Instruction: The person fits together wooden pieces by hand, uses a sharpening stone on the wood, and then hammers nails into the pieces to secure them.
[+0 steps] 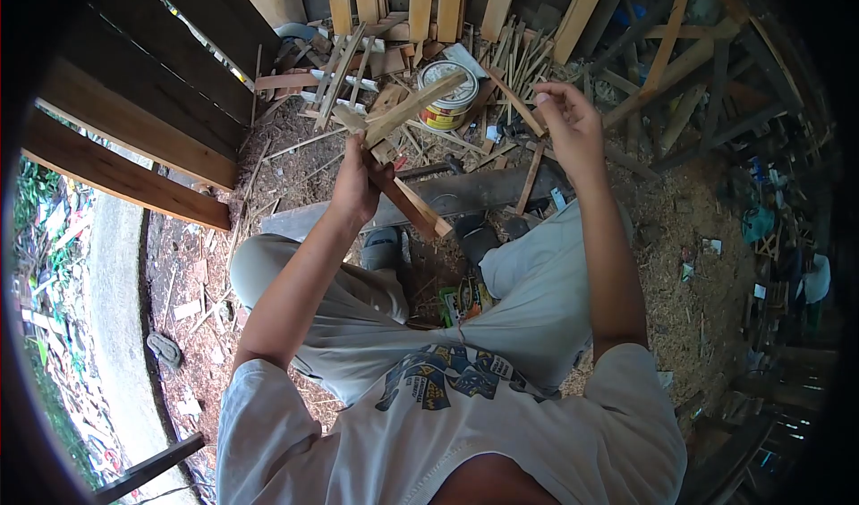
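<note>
My left hand (358, 183) is closed around a wooden piece made of crossed strips (412, 107), held up in front of my knees. One strip of it points up to the right, over a paint can (445, 111), and another slants down to the right. To the right, my right hand (571, 127) is raised with its fingers curled and thumb near the fingertips. A thin wooden strip (517, 102) lies just left of these fingers; whether they touch it or hold something small, I cannot make out.
Scattered sticks (519, 58) and offcuts lie around the can. A long dark board (465, 192) crosses the ground by my feet. Upright planks (422, 4) stand behind, wooden frames (662, 67) lean at the right, and a loose sandal (165, 349) lies at the left.
</note>
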